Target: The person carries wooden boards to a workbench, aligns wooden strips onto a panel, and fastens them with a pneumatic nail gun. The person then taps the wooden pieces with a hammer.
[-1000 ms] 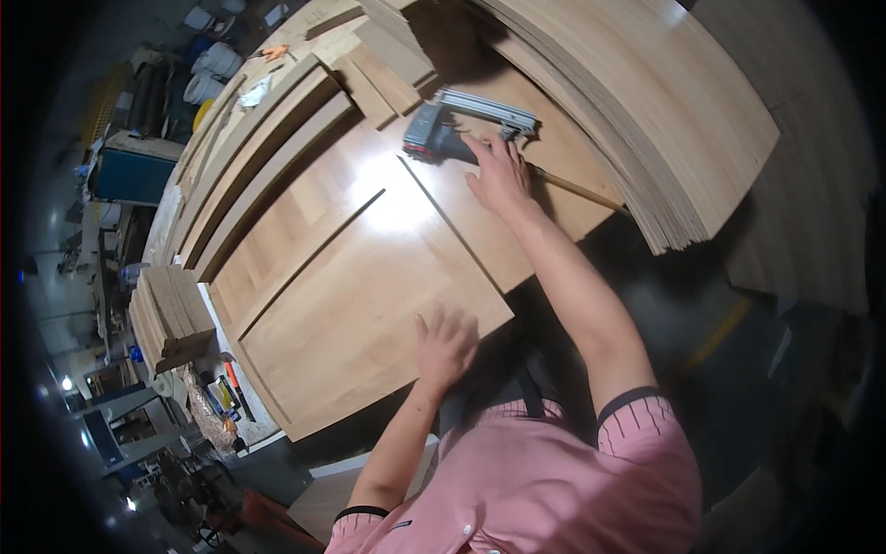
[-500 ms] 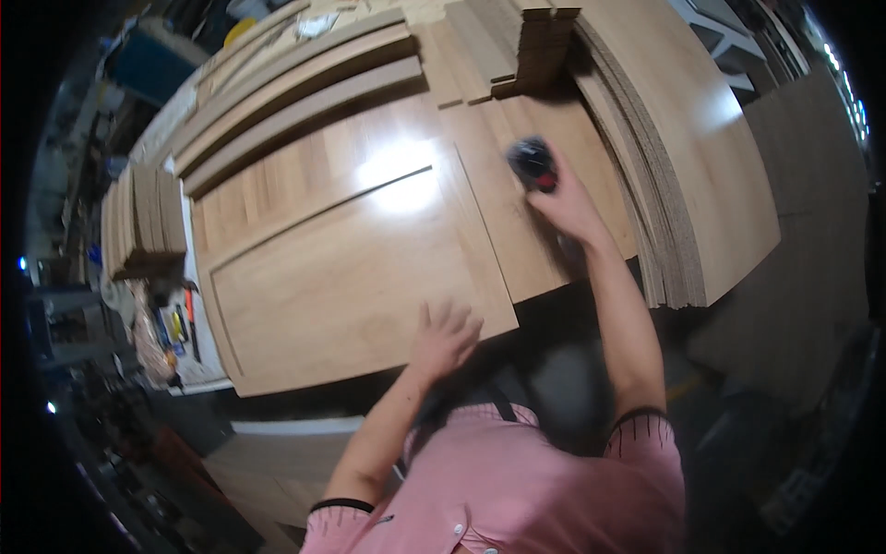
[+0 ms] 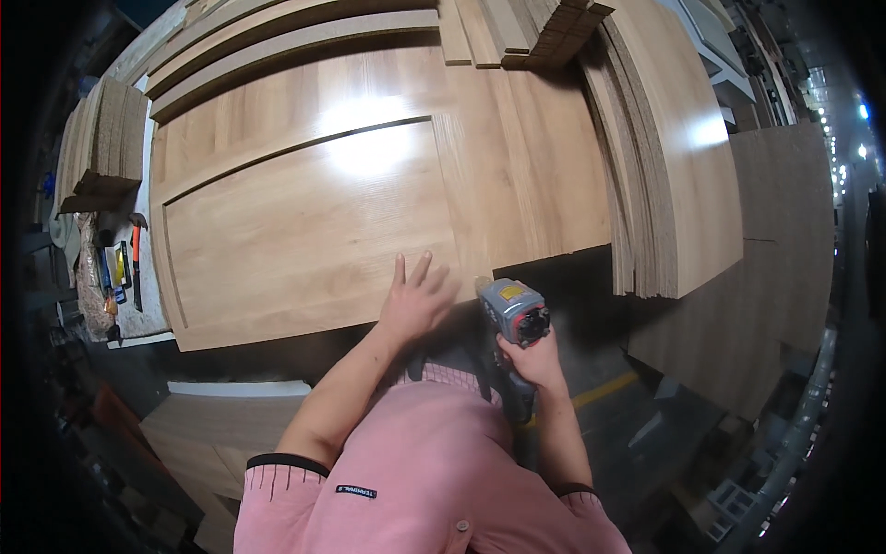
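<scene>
My right hand (image 3: 538, 358) is wrapped around the grip of a grey, red and black cordless drill (image 3: 513, 309). The drill's nose points away from me, at the near right corner of a framed wooden panel (image 3: 314, 240). Whether its tip touches the panel's edge I cannot tell. On or just above the panel's near edge is my left hand (image 3: 417, 300), fingers spread and slightly blurred, holding nothing. The panel lies flat in front of me, with a long dark groove running along its far side.
Stacked wooden boards (image 3: 637, 175) stand at the right, beside a bundle of strips (image 3: 558, 32). Long strips (image 3: 295, 46) lie along the far side. At the left are a block of short boards (image 3: 103, 138) and an orange-handled hammer (image 3: 137, 254).
My right hand has brought the drill from over the boards at the right down to the panel's near right corner. My left hand stays near the same edge. The view has shifted.
</scene>
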The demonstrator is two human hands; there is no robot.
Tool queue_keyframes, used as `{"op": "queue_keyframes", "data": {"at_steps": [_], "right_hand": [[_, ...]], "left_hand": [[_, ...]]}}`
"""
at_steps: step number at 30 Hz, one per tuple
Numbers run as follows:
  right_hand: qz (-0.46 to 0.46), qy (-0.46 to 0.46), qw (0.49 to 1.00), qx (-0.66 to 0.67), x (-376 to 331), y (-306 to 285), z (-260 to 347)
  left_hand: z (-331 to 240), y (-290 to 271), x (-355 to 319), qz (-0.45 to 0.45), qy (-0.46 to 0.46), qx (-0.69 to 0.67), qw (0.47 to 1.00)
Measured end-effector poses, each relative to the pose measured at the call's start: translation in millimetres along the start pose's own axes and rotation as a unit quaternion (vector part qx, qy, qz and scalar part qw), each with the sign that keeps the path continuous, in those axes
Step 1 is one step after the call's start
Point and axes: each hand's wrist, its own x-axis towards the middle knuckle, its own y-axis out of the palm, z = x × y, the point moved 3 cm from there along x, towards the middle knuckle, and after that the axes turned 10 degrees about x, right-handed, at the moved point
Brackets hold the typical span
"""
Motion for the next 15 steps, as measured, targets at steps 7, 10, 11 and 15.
{"op": "queue_keyframes", "data": {"at_steps": [7,10,11,15], "right_hand": [[-0.027,-0.036,0.994,-0.100,-5.1,21.1,13.9],[-0.036,-0.052,0.994,-0.094,-4.5,20.9,12.1],[-0.033,-0.048,0.993,-0.100,-3.1,19.4,8.8],[-0.025,-0.001,0.993,-0.114,3.8,6.4,-17.8]], "left_hand": [[1.7,3.1,-1.1,-0.026,0.000,-0.015,1.000],[1.9,4.0,-1.2,-0.034,0.000,-0.017,0.999],[1.9,3.2,-2.1,-0.036,0.000,-0.012,0.999],[1.2,2.6,1.7,-0.035,0.001,-0.012,0.999]]}}
